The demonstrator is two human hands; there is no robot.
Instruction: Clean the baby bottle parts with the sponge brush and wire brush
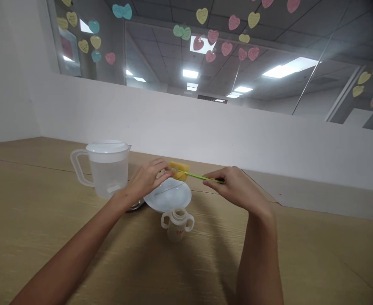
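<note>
My left hand (pixel 153 174) pinches a small clear piece (pixel 173 170) above a white bowl (pixel 170 202); its exact kind is too small to make out. In my right hand (pixel 229 184) is a thin green stick (pixel 195 175), held near its right end. The stick's left end reaches the clear piece in my left fingers. Just behind them is a yellow sponge (pixel 182 166). In front of the bowl stands an open, translucent two-handled baby bottle (pixel 177 228), upright and without a cap.
A lidded clear plastic jug (pixel 108 171) with a handle stands left of the bowl. The rim of a metal dish (pixel 136 206) shows partly behind my left wrist. The wooden table (pixel 316 254) meets a white wall below a window dotted with heart-shaped notes.
</note>
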